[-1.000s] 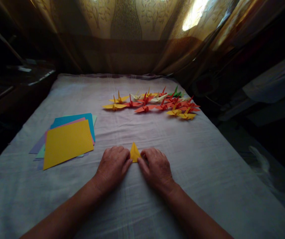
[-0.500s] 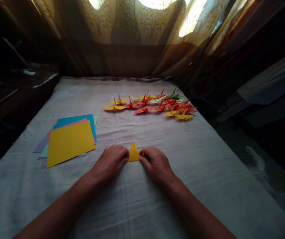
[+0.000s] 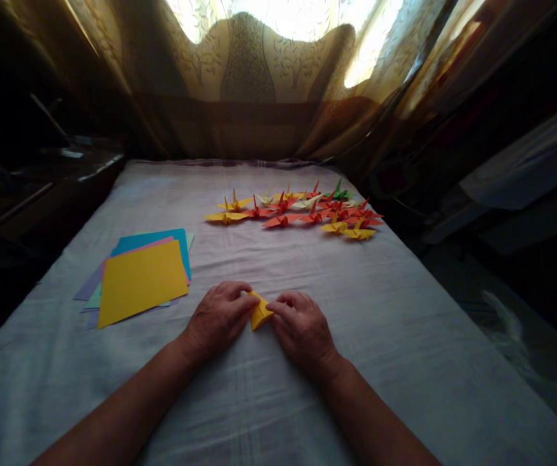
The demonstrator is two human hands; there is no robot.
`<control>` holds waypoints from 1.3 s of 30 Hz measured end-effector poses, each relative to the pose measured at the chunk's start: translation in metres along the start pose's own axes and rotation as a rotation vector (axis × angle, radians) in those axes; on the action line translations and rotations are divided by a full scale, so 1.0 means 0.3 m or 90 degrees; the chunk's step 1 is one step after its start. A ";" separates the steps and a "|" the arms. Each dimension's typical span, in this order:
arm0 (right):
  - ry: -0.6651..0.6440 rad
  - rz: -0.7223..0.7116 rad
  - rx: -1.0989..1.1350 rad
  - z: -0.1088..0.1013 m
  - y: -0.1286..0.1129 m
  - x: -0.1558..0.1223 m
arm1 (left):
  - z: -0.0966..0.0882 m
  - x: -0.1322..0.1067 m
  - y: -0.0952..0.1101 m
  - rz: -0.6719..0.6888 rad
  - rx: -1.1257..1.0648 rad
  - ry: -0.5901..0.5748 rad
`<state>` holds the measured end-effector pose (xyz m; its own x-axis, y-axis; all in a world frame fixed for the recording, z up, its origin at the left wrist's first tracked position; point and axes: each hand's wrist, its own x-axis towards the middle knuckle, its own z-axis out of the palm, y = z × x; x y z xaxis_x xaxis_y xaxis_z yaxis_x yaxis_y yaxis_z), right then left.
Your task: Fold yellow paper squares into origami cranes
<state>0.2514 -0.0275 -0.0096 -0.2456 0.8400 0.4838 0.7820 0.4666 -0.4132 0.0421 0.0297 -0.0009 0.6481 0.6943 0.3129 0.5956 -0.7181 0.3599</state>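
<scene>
A small folded piece of yellow origami paper (image 3: 260,314) lies between my hands on the cloth-covered table. My left hand (image 3: 221,317) pinches its left side, thumb on top. My right hand (image 3: 302,327) is closed at its right side, with the index finger and thumb on the paper. The folded paper sits turned, one corner toward me, and its far and side edges are partly hidden by my fingers.
To the left lies a stack of coloured paper sheets (image 3: 145,281), yellow on top. Farther back stand several folded paper cranes (image 3: 283,206) in red, yellow, cream and green. A patterned curtain (image 3: 247,71) hangs behind the table (image 3: 171,184).
The yellow paper was a triangle pointing away from me; now it is turned, with a corner toward me. My fingers have moved onto it. The view has tilted up slightly.
</scene>
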 end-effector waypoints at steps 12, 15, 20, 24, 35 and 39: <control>0.085 0.043 0.067 -0.024 0.013 0.009 | 0.000 -0.008 -0.032 0.032 -0.071 0.040; 0.089 0.147 0.134 -0.024 0.012 0.009 | 0.000 -0.009 -0.034 -0.010 -0.133 0.067; 0.063 0.260 0.240 -0.020 -0.010 0.011 | 0.005 -0.010 -0.011 -0.136 -0.250 0.052; 0.053 0.258 0.256 -0.010 -0.013 0.008 | 0.008 -0.010 0.002 -0.200 -0.322 0.016; -0.005 0.323 0.251 -0.002 -0.019 0.012 | 0.017 -0.020 -0.008 -0.133 -0.210 0.011; -0.016 0.342 0.268 -0.001 -0.015 0.015 | 0.019 -0.017 0.004 -0.126 -0.160 0.014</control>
<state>0.2469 -0.0260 -0.0053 0.0971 0.9889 0.1121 0.5102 0.0473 -0.8587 0.0421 0.0250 -0.0072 0.5191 0.8221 0.2338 0.5708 -0.5371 0.6211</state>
